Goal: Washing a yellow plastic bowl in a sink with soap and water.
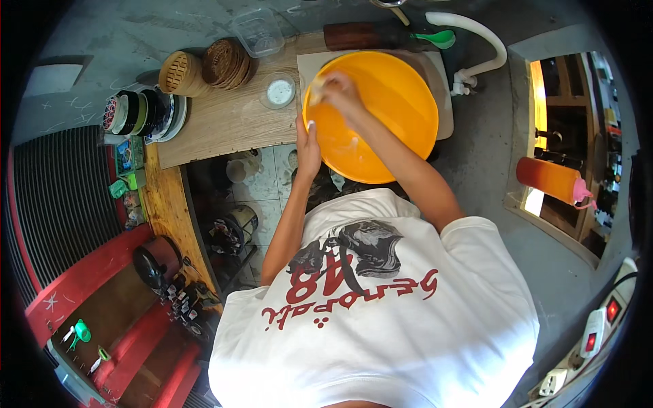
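Observation:
A large yellow plastic basin (393, 117) lies before me at the edge of the counter, its inside showing, with whitish wet marks low on its wall. My left hand (309, 148) grips the basin's left rim, thumb on the inner side. Inside the basin, near the upper left wall, my right hand (341, 94) is closed on a pale yellowish pad, perhaps a sponge (317, 91); both are blurred. Left of the basin stands a small clear round dish (280, 92) with something white in it.
On the wooden counter (219, 125) are woven baskets (224, 64), a bamboo steamer (179, 74), stacked plates (171, 117) and a clear plastic tub (258, 33). A green ladle (441, 39) and a white curved pipe tap (490, 43) are behind the basin. A sauce bottle (551, 179) is at right.

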A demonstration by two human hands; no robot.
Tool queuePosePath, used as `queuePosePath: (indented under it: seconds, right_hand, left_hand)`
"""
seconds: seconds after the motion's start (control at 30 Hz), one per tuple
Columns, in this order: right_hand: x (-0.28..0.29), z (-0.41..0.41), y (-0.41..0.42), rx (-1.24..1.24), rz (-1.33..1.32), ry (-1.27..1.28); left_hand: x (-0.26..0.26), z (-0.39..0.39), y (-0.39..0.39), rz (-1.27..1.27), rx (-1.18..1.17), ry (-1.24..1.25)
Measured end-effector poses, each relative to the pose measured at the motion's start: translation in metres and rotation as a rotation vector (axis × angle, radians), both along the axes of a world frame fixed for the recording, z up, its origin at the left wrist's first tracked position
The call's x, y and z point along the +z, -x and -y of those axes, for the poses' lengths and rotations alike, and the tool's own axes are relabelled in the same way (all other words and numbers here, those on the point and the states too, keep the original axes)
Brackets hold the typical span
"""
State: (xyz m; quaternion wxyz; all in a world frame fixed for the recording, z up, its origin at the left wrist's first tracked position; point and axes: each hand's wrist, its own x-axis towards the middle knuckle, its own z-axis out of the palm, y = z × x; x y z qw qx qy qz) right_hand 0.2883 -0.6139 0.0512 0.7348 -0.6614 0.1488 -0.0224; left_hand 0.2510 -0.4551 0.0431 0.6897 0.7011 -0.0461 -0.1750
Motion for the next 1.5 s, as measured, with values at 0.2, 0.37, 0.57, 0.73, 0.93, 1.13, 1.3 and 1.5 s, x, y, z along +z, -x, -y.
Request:
queuePosePath:
  seconds: [0.2,0.37,0.57,0.73,0.93,1.13,1.3,1.5]
  right_hand:
    - [-0.027,0.007,-0.009,-0.249,0.315,0.036]
    - [-0.024,0.014,0.052,0.596,0.101,0.543]
    - [-0.003,0.028,0.004,-0.039,0.311,0.749]
    - [-0.006,0.022,0.021,-0.046,0.238,0.568]
    - [-0.030,0.068,0.063,1.028,-0.028,0.857]
    - [-0.018,0.040,0.018,0.418,0.241,0.619]
    - [0.004,0.020,-0.008,-0.214,0.323,0.328]
    - [-0.020,0.038,0.073,0.867,0.032,0.503]
  left_hand:
    - [0.018,0.009,-0.005,0.022,-0.023,-0.003]
    - [0.028,-0.002,-0.015,0.048,0.013,-0.024]
    - [0.030,-0.002,-0.011,0.140,-0.011,-0.111]
    - [0.037,-0.001,-0.013,0.167,0.006,-0.130]
    - [0.050,-0.011,-0.024,0.137,0.023,-0.117]
    - [0.060,0.007,-0.016,0.128,0.003,-0.122]
    - [0.059,0.002,-0.013,0.208,0.027,-0.100]
    - [0.056,-0.015,-0.034,0.227,0.080,-0.109]
